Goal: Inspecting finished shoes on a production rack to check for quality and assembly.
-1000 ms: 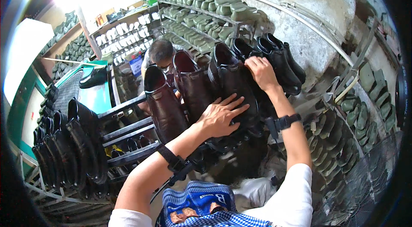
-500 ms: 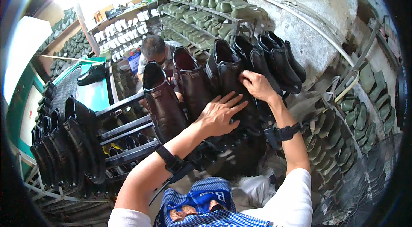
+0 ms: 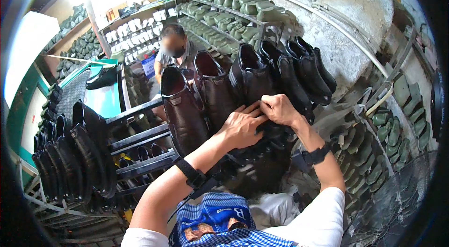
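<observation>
A row of dark leather shoes stands toe-down on a rack in front of me. My left hand point(image 3: 241, 128) lies with fingers stretched over the lower front of the middle black shoe point(image 3: 252, 76), beside a dark brown shoe point(image 3: 211, 85). Against that same middle shoe, my right hand point(image 3: 280, 110) is closed in a pinch, its fingertips meeting the left fingers. Whatever is between the right fingers is hidden. Another brown shoe point(image 3: 184, 111) is left of my hands, and a black shoe point(image 3: 287, 76) is to the right.
Metal rack bars point(image 3: 140, 142) run to the left, near more black shoes point(image 3: 89, 149). Across the rack sits another person point(image 3: 173, 48). Green shoe lasts point(image 3: 252, 8) fill shelves behind; others lie at right. A single black shoe point(image 3: 102, 78) rests on a green-edged table point(image 3: 110, 100).
My right hand has moved down the middle shoe and its fingers have curled in beside the left ones. The left hand's fingers have drawn closer together. The other person's head has risen.
</observation>
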`<state>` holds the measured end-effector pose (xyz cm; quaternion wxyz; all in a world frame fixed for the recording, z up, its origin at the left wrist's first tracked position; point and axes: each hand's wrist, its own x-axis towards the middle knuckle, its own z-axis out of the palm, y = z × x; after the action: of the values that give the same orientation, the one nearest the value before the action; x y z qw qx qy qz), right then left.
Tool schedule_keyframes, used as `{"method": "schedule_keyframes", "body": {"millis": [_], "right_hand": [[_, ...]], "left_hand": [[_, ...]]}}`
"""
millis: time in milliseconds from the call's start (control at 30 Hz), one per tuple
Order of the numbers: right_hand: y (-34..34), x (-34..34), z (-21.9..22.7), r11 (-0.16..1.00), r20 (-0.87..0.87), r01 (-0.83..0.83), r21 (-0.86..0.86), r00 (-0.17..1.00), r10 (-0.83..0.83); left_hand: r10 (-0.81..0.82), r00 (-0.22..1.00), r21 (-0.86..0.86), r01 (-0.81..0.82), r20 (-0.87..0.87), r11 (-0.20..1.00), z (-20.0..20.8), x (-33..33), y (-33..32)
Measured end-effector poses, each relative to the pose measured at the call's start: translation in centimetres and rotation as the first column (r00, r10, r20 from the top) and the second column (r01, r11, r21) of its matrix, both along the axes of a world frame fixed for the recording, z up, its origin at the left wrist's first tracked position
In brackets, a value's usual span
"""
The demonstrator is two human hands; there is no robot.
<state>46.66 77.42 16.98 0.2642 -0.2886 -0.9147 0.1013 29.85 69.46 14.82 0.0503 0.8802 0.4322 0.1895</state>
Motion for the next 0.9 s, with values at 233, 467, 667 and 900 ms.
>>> {"method": "schedule_keyframes", "body": {"millis": [233, 467, 667, 900], "right_hand": [[1.0, 3.9, 1.3, 0.880, -0.278, 0.434, 0.193, 0.884, -0.376], [4.8, 4.6, 1.3, 0.860, 0.055, 0.338, 0.383, 0.921, -0.386], [5.7, 4.1, 1.8, 0.868, 0.099, 0.334, 0.368, 0.914, -0.393], [6.4, 3.1, 0.4, 0.791, -0.005, 0.358, 0.497, 0.912, -0.410]], "left_hand": [[0.003, 1.000, 0.048, -0.004, 0.026, 0.999, 0.1, 0.2, -0.2], [0.007, 1.000, 0.043, -0.007, 0.006, 0.999, 0.2, 0.2, -0.3], [0.007, 1.000, 0.037, -0.007, 0.003, 0.999, 0.3, 0.2, -0.3], [-0.004, 1.000, 0.064, 0.004, 0.010, 0.998, 0.2, 0.2, -0.3]]}}
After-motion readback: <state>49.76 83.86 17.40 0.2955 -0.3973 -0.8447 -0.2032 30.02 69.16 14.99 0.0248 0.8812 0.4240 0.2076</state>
